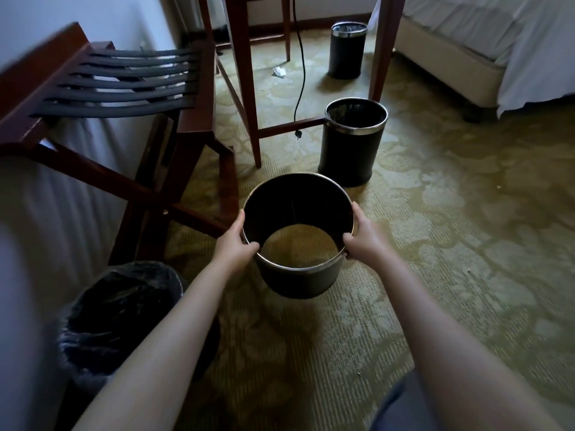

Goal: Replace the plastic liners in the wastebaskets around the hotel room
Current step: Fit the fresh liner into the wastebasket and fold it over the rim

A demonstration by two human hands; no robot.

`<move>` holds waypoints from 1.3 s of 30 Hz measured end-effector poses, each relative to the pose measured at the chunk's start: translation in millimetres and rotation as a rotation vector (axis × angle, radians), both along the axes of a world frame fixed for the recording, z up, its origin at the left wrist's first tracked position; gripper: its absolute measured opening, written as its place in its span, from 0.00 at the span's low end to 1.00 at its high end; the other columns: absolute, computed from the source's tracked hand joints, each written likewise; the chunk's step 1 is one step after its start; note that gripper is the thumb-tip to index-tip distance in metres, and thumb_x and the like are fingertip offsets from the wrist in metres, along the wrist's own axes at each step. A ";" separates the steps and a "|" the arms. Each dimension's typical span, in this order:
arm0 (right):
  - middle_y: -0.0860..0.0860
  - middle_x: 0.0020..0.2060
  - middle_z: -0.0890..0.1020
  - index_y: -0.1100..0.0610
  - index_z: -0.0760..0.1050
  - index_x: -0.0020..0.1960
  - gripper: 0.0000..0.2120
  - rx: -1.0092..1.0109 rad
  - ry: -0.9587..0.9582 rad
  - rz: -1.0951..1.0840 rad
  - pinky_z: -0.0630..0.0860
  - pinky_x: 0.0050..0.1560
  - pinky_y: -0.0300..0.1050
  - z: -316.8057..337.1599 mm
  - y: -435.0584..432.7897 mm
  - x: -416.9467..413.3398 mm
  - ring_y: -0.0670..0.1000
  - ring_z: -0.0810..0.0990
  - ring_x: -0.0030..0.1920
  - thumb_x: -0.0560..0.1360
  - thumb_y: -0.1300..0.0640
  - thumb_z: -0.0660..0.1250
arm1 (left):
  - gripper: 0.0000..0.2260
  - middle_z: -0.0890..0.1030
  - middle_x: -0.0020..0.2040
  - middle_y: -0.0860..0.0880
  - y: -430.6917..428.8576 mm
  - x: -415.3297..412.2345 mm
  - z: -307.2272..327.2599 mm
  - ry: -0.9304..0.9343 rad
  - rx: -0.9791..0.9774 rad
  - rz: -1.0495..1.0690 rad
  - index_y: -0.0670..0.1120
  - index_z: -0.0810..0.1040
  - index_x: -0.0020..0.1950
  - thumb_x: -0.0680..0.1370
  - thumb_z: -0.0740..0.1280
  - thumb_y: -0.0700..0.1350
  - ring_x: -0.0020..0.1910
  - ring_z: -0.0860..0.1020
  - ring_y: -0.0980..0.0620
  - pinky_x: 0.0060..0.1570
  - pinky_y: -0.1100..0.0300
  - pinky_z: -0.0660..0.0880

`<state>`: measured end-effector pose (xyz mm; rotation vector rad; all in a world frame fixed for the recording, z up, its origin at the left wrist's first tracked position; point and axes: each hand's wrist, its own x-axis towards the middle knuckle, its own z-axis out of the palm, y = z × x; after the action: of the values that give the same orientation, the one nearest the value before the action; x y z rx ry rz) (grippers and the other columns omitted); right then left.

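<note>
I hold a black wastebasket shell [298, 275] with a metal rim above the carpet, tilted toward me; carpet shows through its open bottom and no liner is in it. My left hand [235, 245] grips its left rim, fingers curled over the edge. My right hand [364, 237] grips the right rim the same way. A wastebasket with a dark plastic liner [121, 318] stands at the lower left beside my left arm. Another black wastebasket [353, 150] stands just beyond the held one, and a third wastebasket [348, 51] is farther back under the table.
A wooden luggage rack [124, 88] with black straps fills the left. Table legs [245, 98] and a hanging power cord [300, 79] stand ahead. A crumpled tissue [279, 71] lies on the carpet. The bed [485, 57] is at the upper right. Patterned carpet [451, 228] spreads to the right.
</note>
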<state>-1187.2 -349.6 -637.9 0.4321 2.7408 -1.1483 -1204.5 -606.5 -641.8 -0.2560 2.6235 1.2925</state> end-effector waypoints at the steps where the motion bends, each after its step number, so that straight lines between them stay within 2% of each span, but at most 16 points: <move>1: 0.55 0.39 0.82 0.46 0.50 0.79 0.37 0.038 0.051 0.019 0.81 0.43 0.55 14.4 -5.5 3.5 0.54 0.83 0.38 0.75 0.60 0.62 | 0.37 0.64 0.75 0.46 -7.2 1.6 12.7 0.024 0.008 -0.003 0.58 0.53 0.77 0.75 0.68 0.38 0.63 0.74 0.49 0.54 0.57 0.77; 4: 0.53 0.35 0.80 0.52 0.53 0.79 0.33 0.161 0.186 0.056 0.79 0.40 0.50 58.4 -26.8 14.9 0.51 0.80 0.36 0.76 0.58 0.61 | 0.37 0.67 0.72 0.48 -30.4 7.9 60.4 0.104 -0.028 -0.015 0.56 0.56 0.77 0.74 0.68 0.37 0.48 0.76 0.58 0.45 0.62 0.76; 5: 0.52 0.34 0.80 0.53 0.56 0.78 0.31 0.180 0.222 0.062 0.78 0.40 0.50 72.9 -33.8 17.9 0.52 0.80 0.36 0.76 0.58 0.61 | 0.37 0.70 0.71 0.49 -38.0 8.9 77.7 0.128 -0.057 -0.016 0.55 0.57 0.77 0.73 0.68 0.38 0.47 0.76 0.59 0.46 0.62 0.76; 7: 0.53 0.33 0.79 0.54 0.64 0.73 0.26 0.183 0.282 0.066 0.77 0.38 0.49 100.7 -47.1 24.0 0.53 0.79 0.35 0.76 0.58 0.60 | 0.36 0.76 0.64 0.52 -54.2 11.8 110.6 0.171 -0.104 -0.018 0.55 0.60 0.76 0.71 0.69 0.40 0.51 0.77 0.55 0.55 0.57 0.75; 9: 0.55 0.34 0.79 0.55 0.69 0.67 0.20 0.169 0.333 0.070 0.73 0.35 0.46 126.5 -59.9 31.0 0.53 0.77 0.34 0.75 0.59 0.61 | 0.37 0.79 0.56 0.53 -70.5 19.1 139.6 0.175 -0.113 -0.013 0.55 0.61 0.76 0.69 0.69 0.42 0.51 0.79 0.52 0.53 0.56 0.76; 12: 0.56 0.35 0.81 0.57 0.71 0.65 0.18 0.158 0.385 0.116 0.75 0.40 0.48 158.0 -83.6 42.8 0.54 0.79 0.36 0.75 0.59 0.61 | 0.42 0.83 0.48 0.48 -99.6 35.6 171.8 0.173 -0.057 0.002 0.54 0.61 0.76 0.62 0.67 0.46 0.43 0.83 0.48 0.50 0.47 0.80; 15: 0.56 0.34 0.81 0.56 0.71 0.66 0.19 0.160 0.451 0.177 0.77 0.43 0.49 180.8 -112.3 48.9 0.54 0.80 0.37 0.75 0.59 0.61 | 0.43 0.83 0.51 0.46 -133.2 55.0 193.2 0.202 -0.034 0.019 0.54 0.60 0.76 0.60 0.67 0.47 0.44 0.83 0.43 0.48 0.42 0.80; 18: 0.54 0.33 0.80 0.53 0.70 0.68 0.20 0.135 0.478 0.260 0.76 0.39 0.46 196.4 -147.3 50.9 0.53 0.79 0.36 0.76 0.58 0.61 | 0.43 0.82 0.54 0.50 -169.7 75.9 209.5 0.259 -0.065 0.090 0.52 0.63 0.75 0.59 0.67 0.49 0.42 0.83 0.43 0.50 0.42 0.79; 20: 0.53 0.32 0.80 0.51 0.69 0.70 0.22 0.085 0.474 0.334 0.79 0.40 0.49 200.5 -173.1 50.4 0.53 0.80 0.35 0.76 0.58 0.60 | 0.44 0.82 0.54 0.51 -197.1 88.3 215.5 0.267 -0.077 0.157 0.52 0.64 0.74 0.57 0.68 0.51 0.41 0.83 0.45 0.50 0.43 0.79; 22: 0.52 0.33 0.81 0.50 0.66 0.73 0.24 0.043 0.474 0.402 0.81 0.38 0.50 199.5 -198.0 49.3 0.52 0.81 0.34 0.76 0.57 0.59 | 0.46 0.83 0.51 0.47 -220.7 100.7 218.4 0.260 -0.064 0.200 0.52 0.66 0.74 0.54 0.67 0.52 0.40 0.83 0.44 0.48 0.42 0.80; 24: 0.51 0.33 0.80 0.50 0.61 0.76 0.27 0.028 0.456 0.458 0.80 0.36 0.47 195.1 -220.9 49.6 0.50 0.81 0.33 0.78 0.57 0.59 | 0.41 0.83 0.47 0.44 -239.1 114.2 218.9 0.238 -0.097 0.245 0.52 0.67 0.73 0.59 0.68 0.48 0.38 0.83 0.44 0.48 0.47 0.80; 26: 0.50 0.34 0.80 0.50 0.58 0.77 0.28 0.010 0.426 0.490 0.80 0.40 0.47 189.3 -240.0 51.2 0.48 0.80 0.35 0.79 0.56 0.59 | 0.38 0.84 0.43 0.44 -252.9 125.7 217.1 0.211 -0.144 0.281 0.53 0.67 0.73 0.62 0.67 0.46 0.35 0.83 0.48 0.45 0.54 0.78; 29: 0.46 0.39 0.78 0.50 0.57 0.78 0.28 -0.028 0.388 0.530 0.79 0.44 0.44 179.2 -262.3 53.4 0.45 0.78 0.40 0.79 0.55 0.60 | 0.33 0.80 0.30 0.47 -269.2 138.8 208.5 0.176 -0.144 0.330 0.53 0.68 0.72 0.66 0.67 0.41 0.32 0.82 0.48 0.38 0.61 0.74; 33: 0.48 0.49 0.76 0.46 0.54 0.78 0.29 -0.029 0.311 0.573 0.82 0.45 0.49 165.2 -281.6 52.5 0.50 0.80 0.43 0.79 0.53 0.59 | 0.27 0.77 0.24 0.51 -287.3 145.6 192.6 0.137 -0.141 0.344 0.55 0.74 0.66 0.69 0.66 0.35 0.31 0.81 0.46 0.45 0.54 0.78; 36: 0.46 0.42 0.76 0.47 0.57 0.77 0.28 0.022 0.298 0.594 0.79 0.38 0.43 154.9 -289.8 55.4 0.46 0.79 0.38 0.79 0.54 0.59 | 0.29 0.76 0.24 0.52 -295.6 149.3 176.2 0.086 -0.125 0.318 0.54 0.75 0.65 0.64 0.64 0.40 0.29 0.79 0.48 0.48 0.47 0.80; 39: 0.46 0.39 0.76 0.47 0.59 0.76 0.27 0.030 0.275 0.576 0.79 0.36 0.43 147.2 -294.2 56.9 0.47 0.79 0.36 0.78 0.55 0.59 | 0.34 0.75 0.24 0.52 -302.2 148.1 161.1 0.080 -0.096 0.307 0.55 0.73 0.67 0.59 0.61 0.43 0.29 0.78 0.48 0.49 0.46 0.79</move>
<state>-1130.2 -643.7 -490.7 -0.5242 2.8047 -1.0619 -1056.3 -908.7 -480.7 -0.6592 2.8003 1.2874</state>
